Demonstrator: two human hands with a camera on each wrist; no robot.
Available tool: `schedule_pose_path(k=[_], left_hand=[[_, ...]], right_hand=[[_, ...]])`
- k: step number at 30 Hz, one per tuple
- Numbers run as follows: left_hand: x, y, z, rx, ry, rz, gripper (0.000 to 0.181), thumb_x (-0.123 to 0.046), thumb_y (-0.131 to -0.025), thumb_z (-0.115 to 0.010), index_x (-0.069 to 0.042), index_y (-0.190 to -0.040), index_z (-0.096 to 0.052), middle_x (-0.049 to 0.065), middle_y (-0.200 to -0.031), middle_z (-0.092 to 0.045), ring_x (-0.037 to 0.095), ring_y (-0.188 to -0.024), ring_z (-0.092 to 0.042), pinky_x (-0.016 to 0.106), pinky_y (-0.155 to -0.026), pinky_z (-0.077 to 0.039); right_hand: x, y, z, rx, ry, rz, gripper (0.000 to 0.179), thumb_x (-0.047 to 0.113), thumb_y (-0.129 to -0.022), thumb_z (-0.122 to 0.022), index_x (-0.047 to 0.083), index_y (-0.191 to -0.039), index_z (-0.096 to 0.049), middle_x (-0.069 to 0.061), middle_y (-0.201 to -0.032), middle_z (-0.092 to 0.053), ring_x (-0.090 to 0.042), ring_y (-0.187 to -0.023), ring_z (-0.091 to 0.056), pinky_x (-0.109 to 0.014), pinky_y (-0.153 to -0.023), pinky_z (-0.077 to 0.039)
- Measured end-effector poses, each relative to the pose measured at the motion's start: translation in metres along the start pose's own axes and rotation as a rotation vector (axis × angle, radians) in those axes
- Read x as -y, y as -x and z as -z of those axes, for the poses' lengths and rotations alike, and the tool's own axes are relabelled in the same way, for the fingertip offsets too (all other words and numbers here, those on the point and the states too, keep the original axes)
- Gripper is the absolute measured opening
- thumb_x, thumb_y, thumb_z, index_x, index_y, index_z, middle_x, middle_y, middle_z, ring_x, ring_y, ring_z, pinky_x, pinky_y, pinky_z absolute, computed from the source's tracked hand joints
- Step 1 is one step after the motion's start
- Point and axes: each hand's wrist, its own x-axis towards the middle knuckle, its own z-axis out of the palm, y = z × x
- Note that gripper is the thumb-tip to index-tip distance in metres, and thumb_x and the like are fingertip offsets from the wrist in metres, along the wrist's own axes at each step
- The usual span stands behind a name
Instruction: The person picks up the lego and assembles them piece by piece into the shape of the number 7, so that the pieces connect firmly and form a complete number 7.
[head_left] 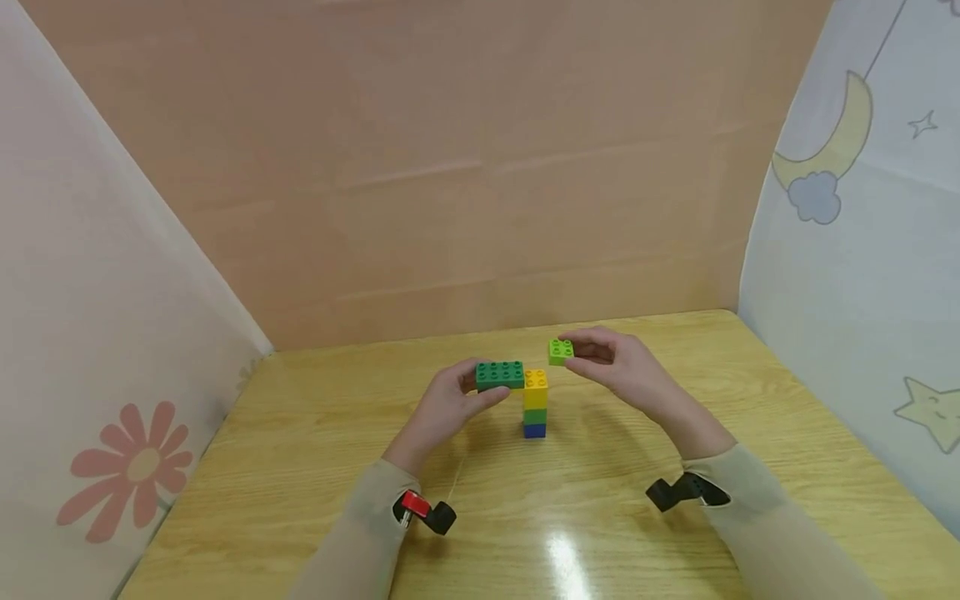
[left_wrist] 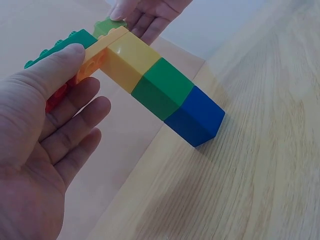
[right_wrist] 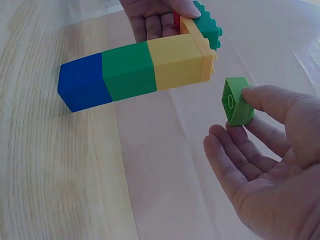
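Observation:
A small tower of building bricks stands upright on the table, a blue brick (head_left: 535, 431) at the bottom, a green brick (head_left: 535, 416) above it and a yellow brick (head_left: 536, 400) over that. A thin yellow-orange plate (left_wrist: 92, 67) tops the tower and juts out leftward. On its overhang sits a long dark green brick (head_left: 499, 377); some red (left_wrist: 60, 93) shows below. My left hand (head_left: 442, 407) pinches the dark green brick between thumb and fingers. To the tower's upper right, my right hand (head_left: 628, 367) pinches a lime green brick (right_wrist: 239, 102), apart from the tower.
The light wooden table (head_left: 315, 450) carries the tower. A plain peach backdrop (head_left: 480, 183) rises behind it, with pale printed panels at the left (head_left: 90, 292) and right (head_left: 885, 275). A small black camera is strapped at each wrist.

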Motion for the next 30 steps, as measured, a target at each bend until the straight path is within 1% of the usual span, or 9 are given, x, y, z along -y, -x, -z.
schedule_pose_path(k=[5,9,15,20,26,30], left_hand=[[-0.001,-0.004,-0.002,0.007,0.005,-0.002,0.039,-0.038,-0.102,-0.084,-0.021,-0.135,-0.073,-0.007,-0.122,-0.078,0.018,-0.121,-0.072,0.043,-0.102,-0.060],[-0.001,-0.004,-0.002,0.016,0.022,-0.012,0.038,-0.036,-0.103,-0.083,-0.019,-0.135,-0.073,-0.006,-0.122,-0.078,0.020,-0.121,-0.072,0.044,-0.102,-0.060],[0.000,-0.002,-0.003,0.023,0.045,-0.023,0.036,-0.036,-0.103,-0.082,-0.020,-0.135,-0.074,-0.006,-0.123,-0.079,0.020,-0.122,-0.071,0.043,-0.101,-0.060],[0.001,-0.002,-0.004,0.026,0.061,-0.027,0.034,-0.034,-0.103,-0.083,-0.021,-0.134,-0.074,-0.005,-0.123,-0.079,0.020,-0.123,-0.071,0.042,-0.100,-0.060],[-0.001,-0.002,-0.005,0.024,0.055,-0.028,0.033,-0.034,-0.103,-0.082,-0.021,-0.132,-0.074,-0.006,-0.123,-0.078,0.020,-0.125,-0.069,0.042,-0.101,-0.060],[-0.002,-0.002,-0.004,0.021,0.056,-0.025,0.033,-0.033,-0.103,-0.083,-0.021,-0.132,-0.074,-0.005,-0.122,-0.078,0.020,-0.124,-0.070,0.043,-0.101,-0.060]], right_hand=[[0.004,0.002,-0.002,0.037,-0.002,0.020,0.050,0.031,-0.109,-0.074,0.012,-0.154,-0.064,-0.010,-0.146,-0.068,-0.030,-0.131,-0.067,-0.043,-0.107,-0.058],[0.005,0.002,-0.007,0.067,0.008,0.044,0.050,0.030,-0.109,-0.075,0.012,-0.155,-0.064,-0.009,-0.147,-0.068,-0.029,-0.131,-0.067,-0.040,-0.106,-0.058],[0.005,0.001,-0.016,0.074,0.002,0.065,0.048,0.028,-0.109,-0.075,0.013,-0.153,-0.065,-0.008,-0.145,-0.069,-0.028,-0.128,-0.069,-0.036,-0.102,-0.059],[0.005,0.001,-0.022,0.084,0.003,0.071,0.049,0.028,-0.109,-0.075,0.011,-0.153,-0.065,-0.009,-0.142,-0.070,-0.028,-0.125,-0.070,-0.033,-0.100,-0.060],[0.003,0.001,-0.025,0.085,0.001,0.085,0.047,0.025,-0.109,-0.076,0.010,-0.152,-0.066,-0.009,-0.137,-0.072,-0.027,-0.122,-0.071,-0.030,-0.098,-0.059],[0.003,0.001,-0.027,0.085,-0.006,0.088,0.047,0.024,-0.108,-0.076,0.009,-0.152,-0.066,-0.009,-0.136,-0.072,-0.027,-0.121,-0.071,-0.030,-0.099,-0.059]])
